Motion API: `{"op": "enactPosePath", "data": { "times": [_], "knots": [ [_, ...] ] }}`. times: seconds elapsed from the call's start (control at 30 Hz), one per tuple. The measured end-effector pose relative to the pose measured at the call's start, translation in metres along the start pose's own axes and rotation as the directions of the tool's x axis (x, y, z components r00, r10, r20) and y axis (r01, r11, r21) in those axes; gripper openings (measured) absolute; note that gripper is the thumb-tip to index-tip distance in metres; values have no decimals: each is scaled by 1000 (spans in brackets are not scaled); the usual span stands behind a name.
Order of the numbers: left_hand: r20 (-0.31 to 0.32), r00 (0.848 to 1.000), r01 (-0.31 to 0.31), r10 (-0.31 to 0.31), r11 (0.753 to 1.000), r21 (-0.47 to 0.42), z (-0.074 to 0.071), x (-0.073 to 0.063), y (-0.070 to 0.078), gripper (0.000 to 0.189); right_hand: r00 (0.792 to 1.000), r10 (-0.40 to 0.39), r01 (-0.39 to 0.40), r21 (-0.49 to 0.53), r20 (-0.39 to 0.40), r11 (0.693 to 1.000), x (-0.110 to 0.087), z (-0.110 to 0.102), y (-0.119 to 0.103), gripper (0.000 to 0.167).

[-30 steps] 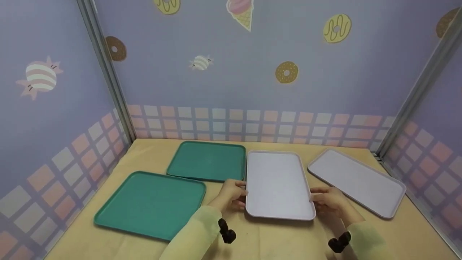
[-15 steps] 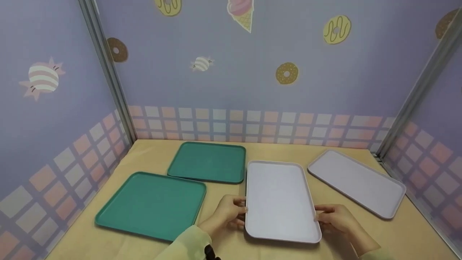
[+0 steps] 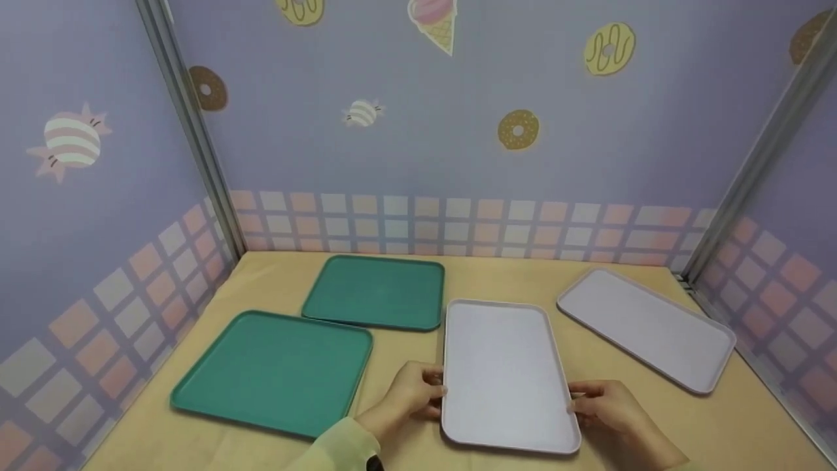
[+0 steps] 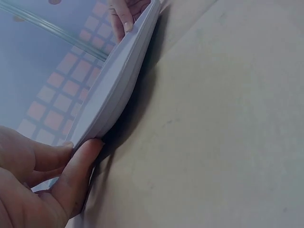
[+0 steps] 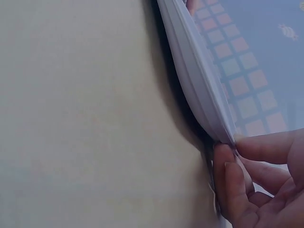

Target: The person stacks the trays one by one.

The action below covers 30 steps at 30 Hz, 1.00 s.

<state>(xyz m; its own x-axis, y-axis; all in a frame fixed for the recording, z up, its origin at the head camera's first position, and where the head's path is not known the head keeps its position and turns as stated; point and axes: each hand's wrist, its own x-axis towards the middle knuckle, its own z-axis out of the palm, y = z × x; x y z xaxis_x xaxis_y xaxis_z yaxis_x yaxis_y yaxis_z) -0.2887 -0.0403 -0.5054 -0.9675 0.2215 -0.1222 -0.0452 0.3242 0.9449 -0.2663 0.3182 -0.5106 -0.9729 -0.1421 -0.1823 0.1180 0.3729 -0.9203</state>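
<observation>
A white rectangular tray (image 3: 507, 376) lies lengthwise in front of the person, between the two hands. The left hand (image 3: 413, 392) pinches its left rim, thumb on top and fingers below. On the opposite rim, the right hand (image 3: 608, 409) has the same kind of pinch. In the left wrist view the tray's edge (image 4: 111, 102) runs close over the tabletop, with a dark shadow beneath. The right wrist view shows the tray's side (image 5: 197, 76) between thumb and fingers, also just above the cloth.
Two green trays lie on the left, one nearer (image 3: 274, 373) and one farther back (image 3: 376, 291). Another white tray (image 3: 647, 330) sits angled at the right. A yellow cloth (image 3: 261, 278) covers the table. Patterned walls (image 3: 418, 157) enclose it at the back and sides.
Both hands have drawn the middle white tray toward the person, out from beside the far green tray. The other trays stay in place.
</observation>
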Motion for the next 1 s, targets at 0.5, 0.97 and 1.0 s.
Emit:
{"op": "enactPosePath", "data": {
  "times": [0.5,0.97,1.0],
  "knots": [
    [-6,1000,3,-2,997,72,5,1,4,17,999,0,-5,-85,-52,996,1,7,-5,46],
    [-22,1000,23,-22,999,42,5,-1,3,26,1000,-30,30,-116,-2,993,1,2,-3,46],
    [-24,1000,19,-18,999,32,5,-1,1,28,999,-34,35,-115,9,993,1,1,-2,46]
  ]
}}
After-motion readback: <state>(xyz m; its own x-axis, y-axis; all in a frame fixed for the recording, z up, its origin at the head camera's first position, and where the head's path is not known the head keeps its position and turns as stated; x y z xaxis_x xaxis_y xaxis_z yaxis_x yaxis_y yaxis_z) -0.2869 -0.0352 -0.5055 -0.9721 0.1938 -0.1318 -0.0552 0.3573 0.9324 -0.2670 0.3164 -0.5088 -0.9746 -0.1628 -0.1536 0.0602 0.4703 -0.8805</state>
